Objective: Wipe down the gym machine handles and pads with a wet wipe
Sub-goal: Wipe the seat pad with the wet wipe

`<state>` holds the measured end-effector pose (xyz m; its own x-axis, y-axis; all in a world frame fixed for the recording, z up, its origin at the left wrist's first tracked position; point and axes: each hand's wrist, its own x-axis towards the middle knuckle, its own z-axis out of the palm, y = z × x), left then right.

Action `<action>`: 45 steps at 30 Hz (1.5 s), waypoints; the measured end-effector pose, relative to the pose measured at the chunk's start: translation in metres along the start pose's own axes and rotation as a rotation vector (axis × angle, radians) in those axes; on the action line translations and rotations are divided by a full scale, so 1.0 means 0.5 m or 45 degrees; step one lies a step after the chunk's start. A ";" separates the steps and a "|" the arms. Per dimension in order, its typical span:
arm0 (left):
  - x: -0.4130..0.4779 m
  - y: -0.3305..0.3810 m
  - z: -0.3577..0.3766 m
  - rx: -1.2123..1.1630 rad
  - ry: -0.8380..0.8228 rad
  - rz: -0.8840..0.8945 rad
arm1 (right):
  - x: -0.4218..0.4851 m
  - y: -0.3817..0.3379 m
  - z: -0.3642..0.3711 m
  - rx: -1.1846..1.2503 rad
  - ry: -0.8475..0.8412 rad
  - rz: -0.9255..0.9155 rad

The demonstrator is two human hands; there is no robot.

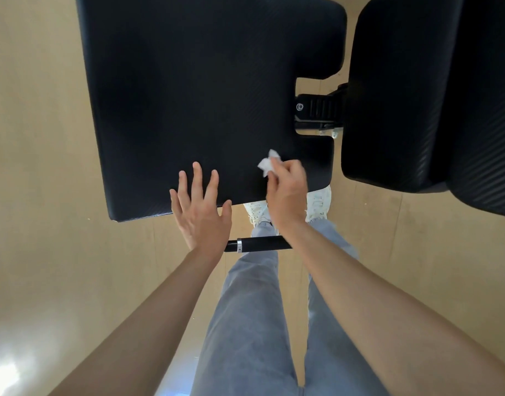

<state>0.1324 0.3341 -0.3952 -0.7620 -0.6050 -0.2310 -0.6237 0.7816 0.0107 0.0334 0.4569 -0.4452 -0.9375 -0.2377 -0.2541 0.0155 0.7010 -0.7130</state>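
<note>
A large black seat pad (194, 95) fills the upper middle of the head view. My right hand (288, 192) pinches a crumpled white wet wipe (269, 163) near the pad's front right corner. My left hand (201, 210) lies over the pad's front edge with fingers straight and spread, holding nothing. A second black pad (434, 104) stands at the right, joined to the first by a black bracket (317, 112). Below my hands, a black handle grip (259, 243) with a silver ring runs sideways, partly hidden by my wrists.
The floor is tan board (45, 195) on both sides of the pads. My legs in grey trousers (254, 324) and white shoes (257, 212) stand directly under the handle. A bright glare patch lies at the lower left.
</note>
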 end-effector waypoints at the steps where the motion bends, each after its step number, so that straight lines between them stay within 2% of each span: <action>1: 0.000 -0.001 0.002 -0.004 0.010 0.004 | -0.014 -0.015 0.007 0.011 -0.089 -0.105; 4: 0.002 -0.003 0.007 -0.051 0.050 0.010 | -0.044 -0.039 0.011 -0.010 -0.371 -0.388; 6: 0.008 -0.004 0.009 -0.104 0.102 0.046 | -0.045 -0.036 0.000 0.004 -0.490 -0.415; 9: 0.021 -0.009 0.020 -0.198 0.230 0.239 | -0.036 -0.018 -0.027 0.082 -0.608 -0.319; 12: 0.042 -0.015 0.032 -0.219 0.321 0.375 | -0.021 -0.004 -0.052 0.168 -0.625 -0.207; 15: 0.063 -0.016 0.027 -0.108 0.265 0.494 | -0.004 0.007 -0.051 0.045 -0.499 -0.299; 18: 0.083 -0.029 -0.003 -0.067 0.245 0.353 | 0.010 0.006 -0.037 -0.200 -0.444 -0.349; 24: 0.154 -0.138 -0.094 -0.252 0.428 -0.326 | 0.043 -0.037 -0.020 -0.473 -0.531 -0.420; 27: 0.194 -0.176 -0.127 -0.401 0.555 -0.531 | 0.049 -0.040 -0.020 -0.568 -0.555 -0.424; 31: 0.198 -0.182 -0.129 -0.424 0.530 -0.503 | 0.053 -0.033 -0.028 -0.626 -0.560 -0.453; 35: 0.132 -0.143 -0.100 -0.381 0.367 -0.383 | 0.058 -0.037 -0.031 -0.658 -0.586 -0.446; 39: 0.076 -0.114 -0.086 -0.240 0.124 0.056 | 0.061 -0.034 -0.034 -0.674 -0.595 -0.466; 41: 0.102 -0.120 -0.096 -0.161 0.101 0.169 | 0.062 -0.032 -0.034 -0.679 -0.593 -0.471; 42: 0.125 -0.125 -0.106 -0.136 0.135 0.123 | 0.063 -0.031 -0.034 -0.680 -0.594 -0.476; 45: 0.206 -0.143 -0.143 -0.226 0.340 -0.202 | 0.063 -0.026 -0.034 -0.684 -0.586 -0.488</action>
<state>0.0860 0.2051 -0.3501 -0.6575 -0.7532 0.0190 -0.7404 0.6505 0.1694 -0.0021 0.4516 -0.4326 -0.6048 -0.6983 -0.3829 -0.5570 0.7145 -0.4233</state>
